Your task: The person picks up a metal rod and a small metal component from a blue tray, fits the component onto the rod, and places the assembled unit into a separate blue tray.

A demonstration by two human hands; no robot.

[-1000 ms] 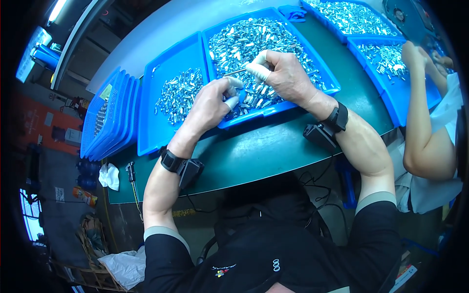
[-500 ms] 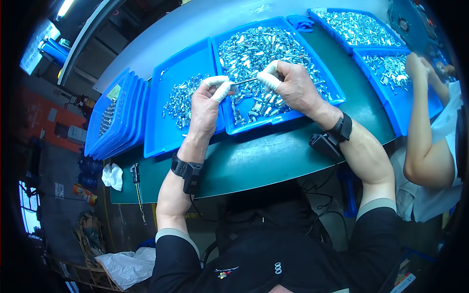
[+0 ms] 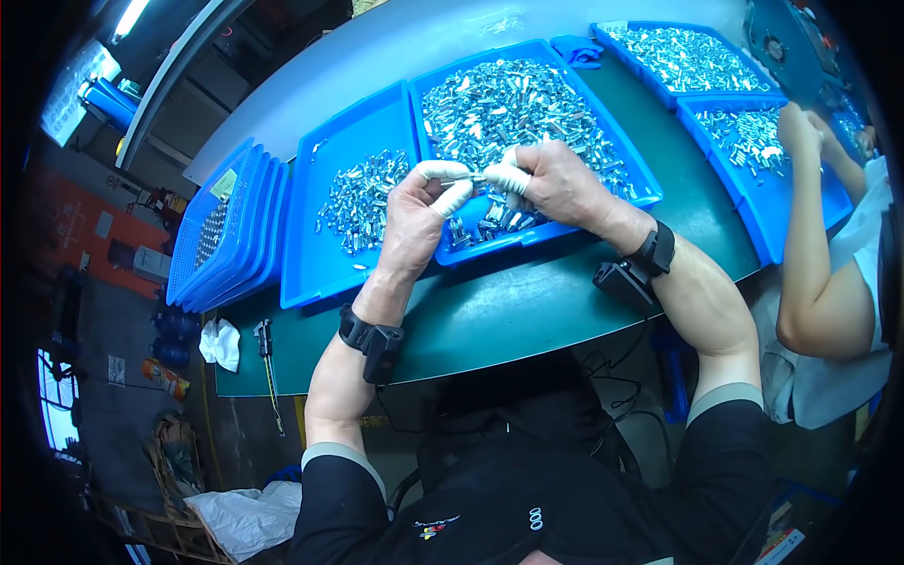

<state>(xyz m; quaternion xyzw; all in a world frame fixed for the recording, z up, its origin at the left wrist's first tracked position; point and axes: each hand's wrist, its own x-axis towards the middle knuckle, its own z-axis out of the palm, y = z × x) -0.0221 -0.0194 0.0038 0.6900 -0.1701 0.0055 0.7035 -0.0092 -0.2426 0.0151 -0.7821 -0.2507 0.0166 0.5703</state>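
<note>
My left hand (image 3: 414, 221) and my right hand (image 3: 557, 185), with white covers on thumb and fingers, meet over the front of a large blue tray (image 3: 626, 169) heaped with small shiny metal parts (image 3: 513, 104). Both are closed in a pinch, fingertips almost touching. A short stretch of a thin metal rod (image 3: 478, 178) shows between them, running from the right fingertips to the left ones. At the left fingertips it meets what looks like a small metal part, mostly hidden by the fingers.
Left of it lies a blue tray (image 3: 320, 188) with a smaller pile of metal parts. Stacked blue baskets (image 3: 254, 221), a white cloth (image 3: 219, 345) and calipers (image 3: 266, 348) are farther left. At right, a co-worker's arms (image 3: 805, 226) reach over another blue tray (image 3: 767, 221).
My hands have come closer together and a little lower, the left one moving right. Less of the rod shows between the fingertips now.
</note>
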